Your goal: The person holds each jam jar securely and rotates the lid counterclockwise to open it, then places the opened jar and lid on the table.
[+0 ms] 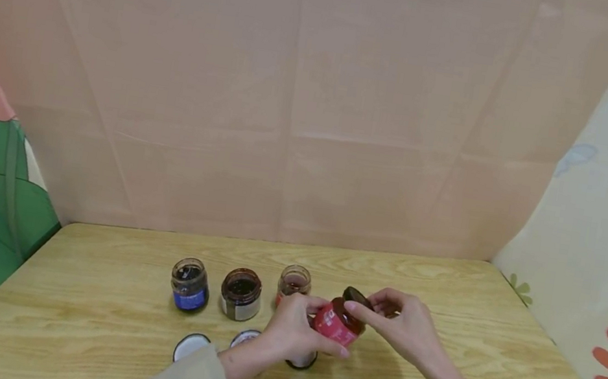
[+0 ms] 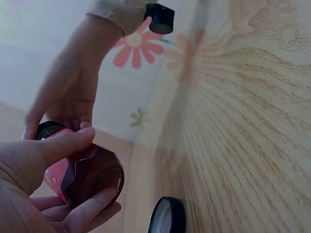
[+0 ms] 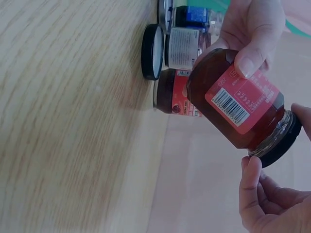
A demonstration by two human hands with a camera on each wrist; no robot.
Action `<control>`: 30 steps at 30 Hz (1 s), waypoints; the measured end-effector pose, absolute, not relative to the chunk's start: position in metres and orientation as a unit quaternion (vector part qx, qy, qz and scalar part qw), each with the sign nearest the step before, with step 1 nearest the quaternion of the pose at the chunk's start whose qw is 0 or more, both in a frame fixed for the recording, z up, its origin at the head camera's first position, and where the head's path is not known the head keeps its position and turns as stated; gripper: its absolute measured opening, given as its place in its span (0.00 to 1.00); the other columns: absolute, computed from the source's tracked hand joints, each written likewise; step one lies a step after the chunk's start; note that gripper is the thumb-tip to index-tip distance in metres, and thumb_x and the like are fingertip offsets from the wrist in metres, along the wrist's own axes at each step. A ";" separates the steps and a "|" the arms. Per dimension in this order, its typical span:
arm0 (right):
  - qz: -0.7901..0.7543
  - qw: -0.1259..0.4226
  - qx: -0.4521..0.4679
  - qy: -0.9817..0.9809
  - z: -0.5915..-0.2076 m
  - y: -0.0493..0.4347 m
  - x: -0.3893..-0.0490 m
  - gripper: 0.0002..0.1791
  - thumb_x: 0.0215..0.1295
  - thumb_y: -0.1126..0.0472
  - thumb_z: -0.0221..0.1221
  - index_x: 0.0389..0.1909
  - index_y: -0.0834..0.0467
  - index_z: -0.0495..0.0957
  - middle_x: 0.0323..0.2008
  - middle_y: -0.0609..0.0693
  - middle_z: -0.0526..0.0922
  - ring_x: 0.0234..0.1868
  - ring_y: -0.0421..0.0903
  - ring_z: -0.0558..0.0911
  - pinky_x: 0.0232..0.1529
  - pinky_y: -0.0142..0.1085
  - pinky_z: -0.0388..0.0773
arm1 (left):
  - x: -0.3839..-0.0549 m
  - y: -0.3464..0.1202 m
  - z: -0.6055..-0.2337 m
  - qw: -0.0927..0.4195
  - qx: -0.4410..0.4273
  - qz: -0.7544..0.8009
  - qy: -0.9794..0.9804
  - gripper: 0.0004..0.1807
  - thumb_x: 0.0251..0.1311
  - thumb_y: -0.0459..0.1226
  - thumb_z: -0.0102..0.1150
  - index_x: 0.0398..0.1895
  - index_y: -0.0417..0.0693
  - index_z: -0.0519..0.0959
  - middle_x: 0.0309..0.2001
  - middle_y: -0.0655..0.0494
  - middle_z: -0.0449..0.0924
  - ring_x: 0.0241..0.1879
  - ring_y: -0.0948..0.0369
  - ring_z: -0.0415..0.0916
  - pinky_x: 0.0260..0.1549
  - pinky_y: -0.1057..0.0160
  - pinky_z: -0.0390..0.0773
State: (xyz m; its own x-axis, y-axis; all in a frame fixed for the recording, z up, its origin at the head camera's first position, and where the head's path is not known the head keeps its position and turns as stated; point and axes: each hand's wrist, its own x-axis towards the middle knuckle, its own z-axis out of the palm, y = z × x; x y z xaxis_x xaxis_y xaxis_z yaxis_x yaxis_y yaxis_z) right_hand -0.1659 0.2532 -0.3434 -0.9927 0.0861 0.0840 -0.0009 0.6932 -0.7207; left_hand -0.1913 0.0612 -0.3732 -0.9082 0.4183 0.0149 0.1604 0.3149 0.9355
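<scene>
My left hand (image 1: 292,326) grips a jam jar (image 1: 338,327) with a pink-red label and dark red contents, held tilted above the table. The thumb lies along one side of the jar, as the left wrist view shows. At the jar's mouth, my right hand (image 1: 407,326) pinches the black lid (image 3: 282,144) between thumb and fingers. Threaded glass of the jar's neck shows beside that lid in the right wrist view. Whether the lid is fully free of the neck, I cannot tell. A barcode (image 3: 230,107) is printed on the label.
Behind the hands, three uncovered jars stand in a row: one with a blue label (image 1: 190,299), one with a whitish label (image 1: 240,309) and one with a red label (image 3: 182,92). Nearer lie loose lids (image 1: 192,348), partly behind my left arm. A pink cloth (image 1: 291,115) hangs behind the table.
</scene>
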 end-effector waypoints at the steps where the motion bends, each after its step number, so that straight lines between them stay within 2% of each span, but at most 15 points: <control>1: 0.393 0.056 -0.019 -0.917 -0.344 0.253 -0.166 0.23 0.53 0.41 0.67 0.36 0.57 0.82 0.29 0.47 0.82 0.32 0.41 0.78 0.31 0.32 0.73 | -0.192 0.061 -0.373 0.114 0.183 0.554 0.804 0.34 0.31 0.38 0.82 0.49 0.45 0.81 0.39 0.57 0.85 0.37 0.66 0.81 0.35 0.68 0.80; 5: 0.410 0.056 0.020 -0.910 -0.346 0.255 -0.165 0.23 0.55 0.44 0.67 0.42 0.59 0.81 0.34 0.48 0.84 0.35 0.41 0.79 0.34 0.33 0.76 | -0.193 0.057 -0.373 0.122 0.191 0.555 0.800 0.32 0.32 0.38 0.82 0.48 0.46 0.82 0.39 0.57 0.86 0.37 0.66 0.81 0.36 0.67 0.80; 10: 0.453 0.062 0.141 -0.878 -0.351 0.263 -0.165 0.24 0.60 0.55 0.65 0.55 0.61 0.77 0.48 0.56 0.83 0.43 0.44 0.82 0.44 0.36 0.79 | -0.192 0.051 -0.372 0.144 0.192 0.574 0.783 0.31 0.34 0.37 0.81 0.49 0.48 0.82 0.42 0.57 0.86 0.40 0.65 0.80 0.40 0.64 0.80; 14: 0.504 0.014 0.201 -0.840 -0.355 0.268 -0.166 0.25 0.65 0.61 0.59 0.63 0.63 0.70 0.59 0.64 0.75 0.48 0.41 0.82 0.46 0.33 0.79 | -0.191 0.049 -0.371 0.149 0.193 0.580 0.777 0.31 0.35 0.36 0.80 0.50 0.47 0.81 0.43 0.56 0.85 0.42 0.63 0.80 0.42 0.62 0.80; 18: 0.517 -0.016 0.197 -0.833 -0.355 0.268 -0.164 0.27 0.67 0.61 0.57 0.66 0.63 0.67 0.61 0.66 0.72 0.48 0.43 0.82 0.45 0.35 0.78 | -0.190 0.050 -0.370 0.150 0.191 0.584 0.774 0.31 0.36 0.35 0.80 0.50 0.46 0.81 0.44 0.55 0.85 0.43 0.61 0.81 0.43 0.60 0.81; 21: 0.498 -0.001 0.183 -0.848 -0.354 0.266 -0.164 0.28 0.67 0.59 0.57 0.66 0.62 0.66 0.59 0.65 0.74 0.48 0.47 0.82 0.43 0.39 0.79 | -0.190 0.050 -0.369 0.144 0.193 0.585 0.775 0.32 0.35 0.35 0.80 0.50 0.45 0.81 0.44 0.54 0.85 0.43 0.60 0.81 0.43 0.60 0.81; 24: 0.467 0.038 0.146 -0.871 -0.352 0.260 -0.165 0.25 0.67 0.55 0.58 0.63 0.59 0.70 0.52 0.59 0.80 0.44 0.47 0.82 0.42 0.38 0.79 | -0.191 0.050 -0.368 0.139 0.200 0.582 0.776 0.31 0.36 0.35 0.80 0.50 0.46 0.81 0.44 0.55 0.85 0.43 0.61 0.81 0.42 0.61 0.81; 28: 0.410 0.088 0.060 -0.906 -0.349 0.251 -0.167 0.19 0.65 0.45 0.58 0.46 0.55 0.80 0.35 0.48 0.83 0.36 0.43 0.79 0.34 0.34 0.76 | -0.192 0.049 -0.367 0.134 0.210 0.577 0.778 0.30 0.36 0.36 0.80 0.49 0.48 0.81 0.43 0.57 0.85 0.42 0.63 0.81 0.39 0.64 0.81; 30: 0.390 0.093 0.022 -0.916 -0.347 0.249 -0.168 0.19 0.63 0.41 0.59 0.36 0.54 0.80 0.29 0.46 0.82 0.31 0.41 0.77 0.30 0.33 0.74 | -0.192 0.049 -0.366 0.131 0.214 0.573 0.780 0.30 0.36 0.37 0.80 0.48 0.48 0.81 0.42 0.58 0.85 0.40 0.64 0.81 0.38 0.65 0.81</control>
State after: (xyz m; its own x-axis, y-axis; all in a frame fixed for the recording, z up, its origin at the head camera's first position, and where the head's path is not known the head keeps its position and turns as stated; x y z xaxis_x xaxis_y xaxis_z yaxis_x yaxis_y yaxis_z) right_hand -0.1681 0.2488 -0.3473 -0.9819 0.0316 0.1870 -0.1130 0.6946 -0.7105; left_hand -0.1920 0.0486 -0.3659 -0.8740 0.4842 0.0415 0.1846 0.2519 0.9500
